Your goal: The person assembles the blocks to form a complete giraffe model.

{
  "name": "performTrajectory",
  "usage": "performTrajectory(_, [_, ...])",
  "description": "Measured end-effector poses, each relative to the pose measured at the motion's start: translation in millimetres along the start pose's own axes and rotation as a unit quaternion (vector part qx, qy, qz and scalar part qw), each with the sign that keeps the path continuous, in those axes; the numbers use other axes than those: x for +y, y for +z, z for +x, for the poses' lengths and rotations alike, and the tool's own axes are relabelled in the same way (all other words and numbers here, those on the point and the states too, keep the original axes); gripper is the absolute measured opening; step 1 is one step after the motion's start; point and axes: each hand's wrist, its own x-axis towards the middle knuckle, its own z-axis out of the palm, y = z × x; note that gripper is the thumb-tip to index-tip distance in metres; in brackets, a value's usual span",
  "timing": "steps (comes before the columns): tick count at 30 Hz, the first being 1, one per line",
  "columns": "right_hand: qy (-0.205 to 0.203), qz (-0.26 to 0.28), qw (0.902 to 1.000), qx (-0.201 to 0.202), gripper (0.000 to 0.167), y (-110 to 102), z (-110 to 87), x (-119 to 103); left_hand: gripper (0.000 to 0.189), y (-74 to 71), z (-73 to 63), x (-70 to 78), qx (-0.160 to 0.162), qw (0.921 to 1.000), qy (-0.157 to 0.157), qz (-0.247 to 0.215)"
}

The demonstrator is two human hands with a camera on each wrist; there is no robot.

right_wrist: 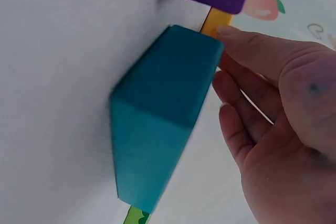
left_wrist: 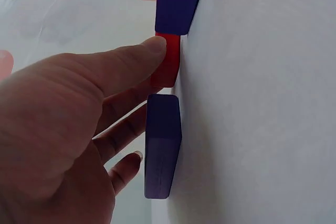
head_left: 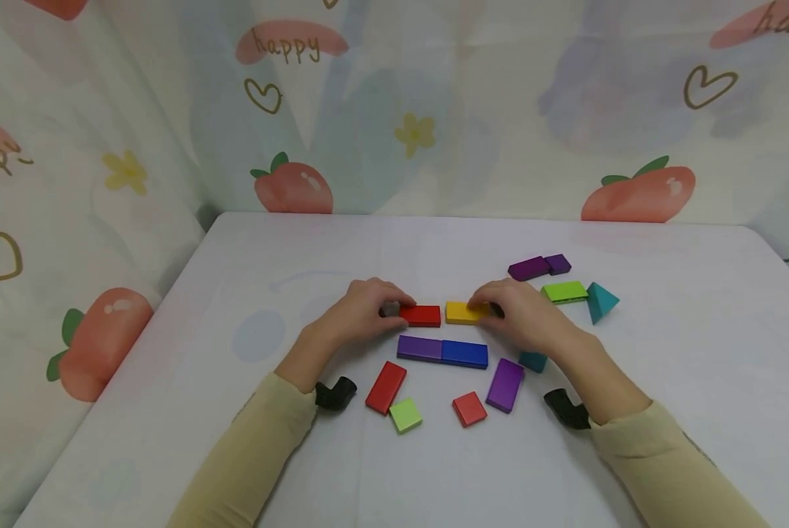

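Observation:
My left hand (head_left: 371,308) pinches a red rectangular block (head_left: 423,316) lying on the white table. In the left wrist view, the thumb presses that red block (left_wrist: 167,66), with dark blue-purple blocks close by. My right hand (head_left: 523,312) holds a yellow block (head_left: 462,313) between thumb and fingers, its right end hidden. A narrow gap separates the red and yellow blocks, which lie roughly in line. Just in front of them, a violet block (head_left: 420,348) and a blue block (head_left: 465,353) touch end to end. The right wrist view shows a teal block (right_wrist: 163,87) near the right hand.
Nearer me lie another red block (head_left: 386,387), a light green square (head_left: 405,416), a small red square (head_left: 469,408) and a purple block (head_left: 504,385). Behind the right hand are dark purple blocks (head_left: 529,268), a green piece (head_left: 564,292) and a teal triangle (head_left: 602,302). Patterned cloth (head_left: 474,110) hangs behind.

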Motion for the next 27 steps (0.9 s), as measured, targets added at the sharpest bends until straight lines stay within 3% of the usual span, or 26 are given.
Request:
performTrajectory(10, [-0.005, 0.024, 0.9996, -0.015, 0.026, 3, -13.6, -3, 0.034, -1.5, -3.7, -0.7, -0.012, 0.9996, 0.005, -0.024])
performTrajectory(14, [0.009, 0.033, 0.9994, -0.003, 0.027, 2, -15.0, -2, 0.030, -1.7, -3.4, 0.0, 0.003, 0.9994, -0.005, -0.035])
performTrajectory(19, [0.019, 0.045, 0.9986, -0.018, 0.030, 3, -14.4, -1, 0.024, -1.5, -2.7, 0.3, 0.015, 0.9987, -0.013, -0.048])
performTrajectory(27, [0.000, 0.058, 0.9979, -0.028, 0.029, 4, -17.5, 2, 0.023, 1.8, -1.3, 0.8, 0.003, 0.9982, -0.001, -0.059])
